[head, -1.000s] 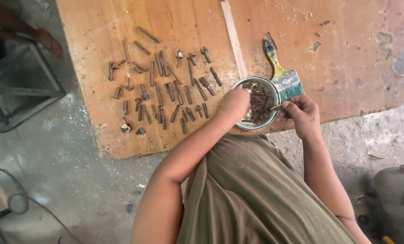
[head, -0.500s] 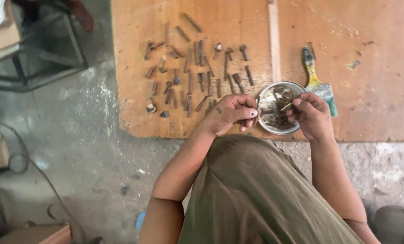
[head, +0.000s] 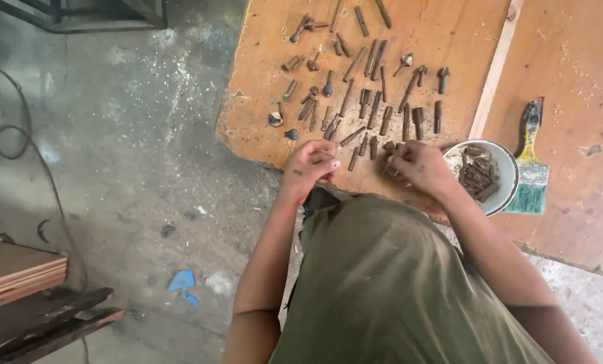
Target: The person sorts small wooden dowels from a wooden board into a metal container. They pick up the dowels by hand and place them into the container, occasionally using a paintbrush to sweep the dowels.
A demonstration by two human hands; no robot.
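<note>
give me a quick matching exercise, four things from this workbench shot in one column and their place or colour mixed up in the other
Things:
1. bowl
2. paintbrush
3. rusty bits
4. blue scraps

Descriptions:
A. on the concrete floor
B. yellow handle, green bristles
C. laid out in rows on the board
D. white, holding a heap of rusty pieces

Pairs: 1-D, 2-B, 3-C, 4-A

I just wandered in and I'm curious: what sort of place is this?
Most likely a small workshop, perhaps for woodwork or metalwork. Rusty metal bits lie in rows on a plywood board set on a dusty concrete floor, with a bowl of more bits and a worn paintbrush beside it.
</note>
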